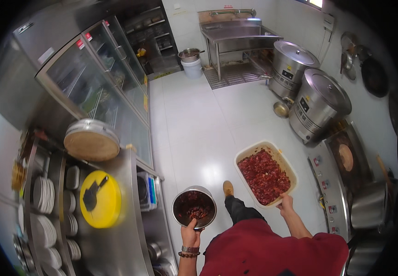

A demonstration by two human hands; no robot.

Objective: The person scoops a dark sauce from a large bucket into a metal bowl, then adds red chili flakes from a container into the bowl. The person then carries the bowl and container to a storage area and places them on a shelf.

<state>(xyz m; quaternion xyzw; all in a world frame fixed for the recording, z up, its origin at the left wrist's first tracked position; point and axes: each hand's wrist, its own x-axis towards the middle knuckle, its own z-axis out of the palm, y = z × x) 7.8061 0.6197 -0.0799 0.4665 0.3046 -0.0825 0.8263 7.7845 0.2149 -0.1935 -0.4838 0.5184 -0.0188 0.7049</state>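
My left hand grips the near rim of a round stainless steel pot, thumb inside the edge. Some dark red chopped pieces cling to the bottom and wall of this tilted pot. On my other side, my right hand is closed on the near right corner of a cream rectangular plastic tub. A thick layer of dark red chopped food, perhaps chillies or meat, covers much of the tub's floor. Pot and tub are apart, either side of my forward foot.
A steel counter on the left holds a yellow chopping board with a cleaver. Glass-door fridges stand beyond. A gas stove and lidded steel boilers line the right; a sink is at the back.
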